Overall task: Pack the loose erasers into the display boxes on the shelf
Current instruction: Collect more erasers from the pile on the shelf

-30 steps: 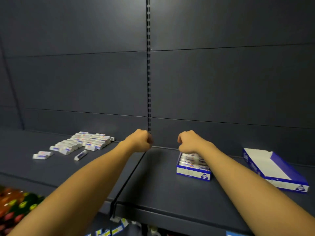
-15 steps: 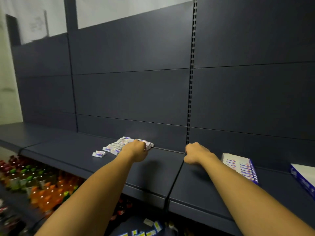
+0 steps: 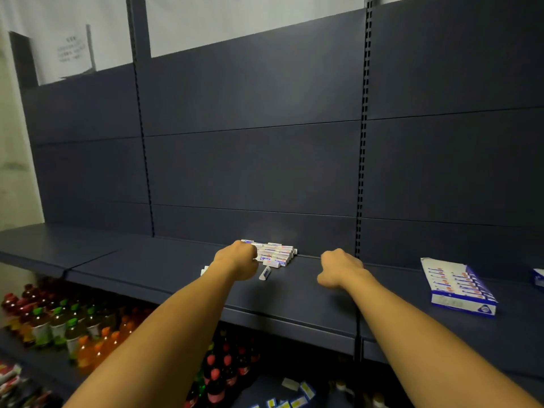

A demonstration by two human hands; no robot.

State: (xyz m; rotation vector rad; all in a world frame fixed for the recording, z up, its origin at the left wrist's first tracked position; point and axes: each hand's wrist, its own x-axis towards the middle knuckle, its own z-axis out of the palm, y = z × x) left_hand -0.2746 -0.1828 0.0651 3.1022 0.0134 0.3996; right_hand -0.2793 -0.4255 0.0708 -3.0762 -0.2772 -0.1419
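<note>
**Hands reach the loose erasers**

The left hand [image 3: 237, 260], fingers curled, meets the eraser pile [image 3: 275, 253] on the shelf [image 3: 164, 269]; any grip is hidden. The right hand [image 3: 338, 267] hovers fisted, seemingly empty. Next: gather erasers, carry to the filled display box [image 3: 459, 287].

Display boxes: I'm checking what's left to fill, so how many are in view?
2. One display box, holding rows of erasers, sits on the shelf right of the right hand; a second box is cut off at the right edge.

Dark shelf [image 3: 309, 293] carries eraser pile [image 3: 275, 253] touching left hand [image 3: 237, 260]; single eraser [image 3: 265, 273] just beside; filled display box [image 3: 457, 287] well right of right hand [image 3: 338, 267].
</note>
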